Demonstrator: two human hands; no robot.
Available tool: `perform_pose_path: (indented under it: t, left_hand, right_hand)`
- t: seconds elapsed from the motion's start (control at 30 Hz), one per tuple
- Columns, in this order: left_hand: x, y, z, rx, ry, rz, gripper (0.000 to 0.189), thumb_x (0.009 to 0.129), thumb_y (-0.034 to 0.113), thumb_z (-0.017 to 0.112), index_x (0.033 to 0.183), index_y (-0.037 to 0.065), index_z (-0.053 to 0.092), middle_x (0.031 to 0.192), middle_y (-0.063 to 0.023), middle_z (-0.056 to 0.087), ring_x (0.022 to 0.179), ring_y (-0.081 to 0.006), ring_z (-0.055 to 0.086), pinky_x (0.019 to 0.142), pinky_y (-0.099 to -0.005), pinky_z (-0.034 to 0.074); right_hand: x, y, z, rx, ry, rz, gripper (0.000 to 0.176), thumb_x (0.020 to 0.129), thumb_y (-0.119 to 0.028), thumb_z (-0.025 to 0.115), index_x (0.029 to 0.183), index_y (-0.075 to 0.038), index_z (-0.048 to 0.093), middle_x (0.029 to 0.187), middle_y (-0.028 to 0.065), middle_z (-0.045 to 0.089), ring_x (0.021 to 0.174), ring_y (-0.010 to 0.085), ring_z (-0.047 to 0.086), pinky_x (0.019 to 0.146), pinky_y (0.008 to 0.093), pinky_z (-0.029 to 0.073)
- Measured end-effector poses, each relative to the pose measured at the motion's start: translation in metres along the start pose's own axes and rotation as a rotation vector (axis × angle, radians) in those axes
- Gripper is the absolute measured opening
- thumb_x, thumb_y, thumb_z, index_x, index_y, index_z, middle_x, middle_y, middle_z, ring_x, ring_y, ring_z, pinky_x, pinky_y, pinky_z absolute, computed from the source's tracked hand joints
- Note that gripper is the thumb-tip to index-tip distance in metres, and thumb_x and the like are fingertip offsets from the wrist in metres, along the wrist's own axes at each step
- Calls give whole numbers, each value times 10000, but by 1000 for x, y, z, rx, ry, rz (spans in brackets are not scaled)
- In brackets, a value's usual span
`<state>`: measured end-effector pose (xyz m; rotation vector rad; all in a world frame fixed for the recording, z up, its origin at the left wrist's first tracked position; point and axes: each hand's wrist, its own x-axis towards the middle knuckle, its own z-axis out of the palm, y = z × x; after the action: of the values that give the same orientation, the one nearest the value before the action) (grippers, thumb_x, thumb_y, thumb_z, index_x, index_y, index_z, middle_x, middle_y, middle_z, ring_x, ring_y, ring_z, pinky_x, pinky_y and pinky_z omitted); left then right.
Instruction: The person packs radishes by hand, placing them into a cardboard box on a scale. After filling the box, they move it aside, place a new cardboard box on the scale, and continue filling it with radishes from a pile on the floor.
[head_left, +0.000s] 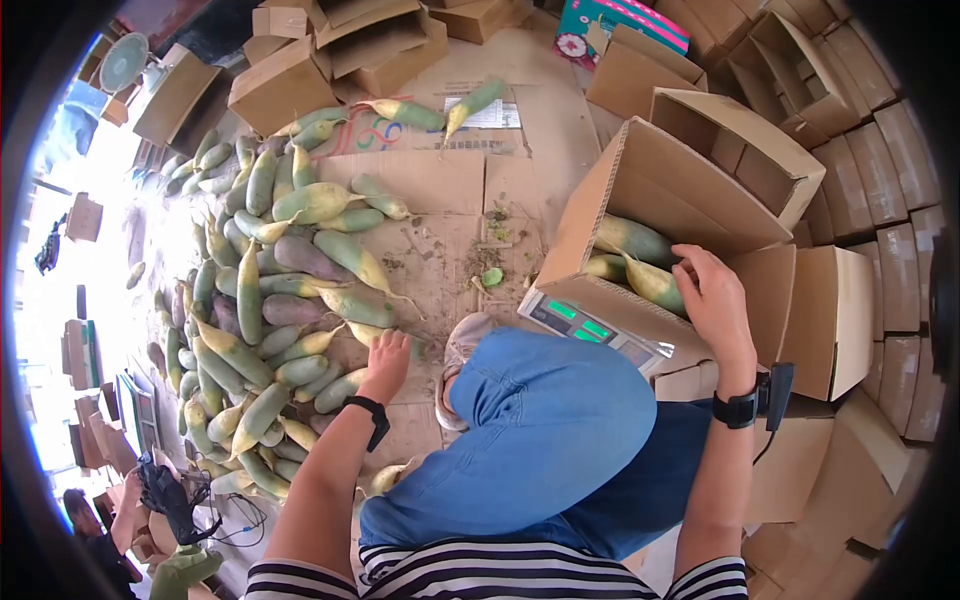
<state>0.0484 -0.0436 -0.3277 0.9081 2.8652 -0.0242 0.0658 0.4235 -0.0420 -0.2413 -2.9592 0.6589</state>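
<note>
My left hand (pixel 387 366) reaches to the right edge of the pile, its fingers curled over a green radish (pixel 366 333) that they partly hide. Over the edge of an open cardboard box (pixel 690 190), my right hand (pixel 716 306) curves around the end of another green radish (pixel 652 284). That radish's pale, pointed tip faces up and left. Inside the box, more green radishes (pixel 634 240) lie beside it. The box rests on a scale (pixel 590 330) with lit green displays.
A large radish pile (pixel 260 300) spreads over the left floor. Two radishes (pixel 475 103) lie on flattened cardboard (pixel 430 180) ahead. Open boxes (pixel 740 150) and stacked cartons (pixel 900 170) stand right. My bent knee (pixel 570 390) is between my hands. Another person (pixel 100 530) is at lower left.
</note>
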Motion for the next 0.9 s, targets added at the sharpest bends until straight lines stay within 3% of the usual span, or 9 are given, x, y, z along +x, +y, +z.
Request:
perform_pose_path:
  t: [0.03,0.17,0.27,0.47,0.53,0.57,0.63,0.73,0.9]
  left_hand:
    - [6,3,3,34,-134,10,190,829,139,556,1008,98,604,1036,-74,589,1063,-251,535,903,-435,409]
    - [27,3,34,177,-216,35,171,853,177,538,975,137,651,965,-46,630,970,-231,581,905,-524,383]
    - [36,-2,36,202,-328,70,169,857,168,539,974,132,656,973,-45,637,997,-239,598,914,-569,377]
    - [33,-7,-29,-42,-298,69,435,677,203,750,1074,114,596,1020,-87,630,1026,-253,599,974,-454,412]
    - [25,-6,-50,-299,-148,-107,580,616,198,800,1125,77,551,1070,-128,623,1051,-304,594,912,-409,461]
    - [20,-2,-64,-290,-143,-96,580,616,198,800,1125,77,551,1070,-128,623,1051,-304,594,912,-409,461]
    - [15,17,-103,-518,44,-286,555,646,147,784,1137,35,552,1102,-153,616,1052,-343,592,881,-423,479]
    - [13,23,-154,-769,186,-286,561,668,88,758,1185,16,552,1120,-158,611,1034,-331,601,904,-406,476]
    - [28,61,-296,-742,614,-117,608,681,32,715,1255,-10,520,1235,-151,580,1158,-268,560,1004,-387,438]
  right_hand:
    - [0,1,2,-17,-17,-20,199,891,-123,584,1073,-48,610,908,151,649,821,340,632,725,413,502]
    - [3,3,6,-38,-18,-19,184,873,-131,596,1039,-52,609,918,158,649,838,348,636,728,433,510]
    - [3,6,7,-51,-8,-37,198,868,-138,600,1046,-53,610,918,164,648,843,350,636,736,442,511]
    - [3,4,4,-90,5,-2,193,879,-149,591,1040,-46,615,933,158,645,844,352,628,739,427,502]
    - [2,6,5,-82,30,8,182,880,-155,590,1018,-40,616,938,157,646,848,355,626,740,432,499]
    - [1,7,5,-80,44,-7,179,879,-155,591,1013,-38,617,936,155,646,843,355,627,737,434,499]
    - [1,5,5,-78,74,-18,177,879,-155,592,1008,-37,617,934,152,646,839,354,627,734,436,498]
    - [-1,1,0,-53,117,-29,183,881,-160,595,1016,-39,620,934,149,647,839,356,628,725,431,501]
    - [-2,-22,-9,142,327,-214,283,868,-202,633,1111,-58,610,993,155,634,885,349,622,760,420,510]
